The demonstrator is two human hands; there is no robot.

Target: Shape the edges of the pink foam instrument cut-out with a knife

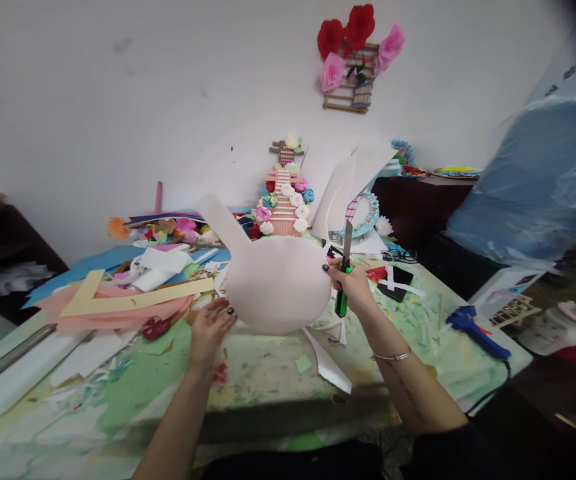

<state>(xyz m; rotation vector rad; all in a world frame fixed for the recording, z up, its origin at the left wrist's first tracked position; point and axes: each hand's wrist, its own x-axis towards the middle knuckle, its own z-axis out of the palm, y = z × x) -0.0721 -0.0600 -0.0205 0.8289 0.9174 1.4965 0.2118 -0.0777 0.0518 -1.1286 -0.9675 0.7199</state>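
Note:
A white card cut-out (278, 285), with a round body and a long strip rising at its upper left, is held up in front of me over the table. My left hand (211, 328) has its fingers at the lower left edge of the card. On the opposite edge, my right hand (352, 283) grips the card while also holding a green and black utility knife (342, 297). The knife's blade is out and points upward. Below the card lie curved white offcuts (325, 365) and a small green paper square (303, 364).
Paper sheets and scraps (133, 300) cover the table's left side, near a metal ruler (13, 357). A flower-covered craft model (284, 213) stands at the back. A black phone (397, 285) and a blue glue gun (478, 333) with its cord lie on the right.

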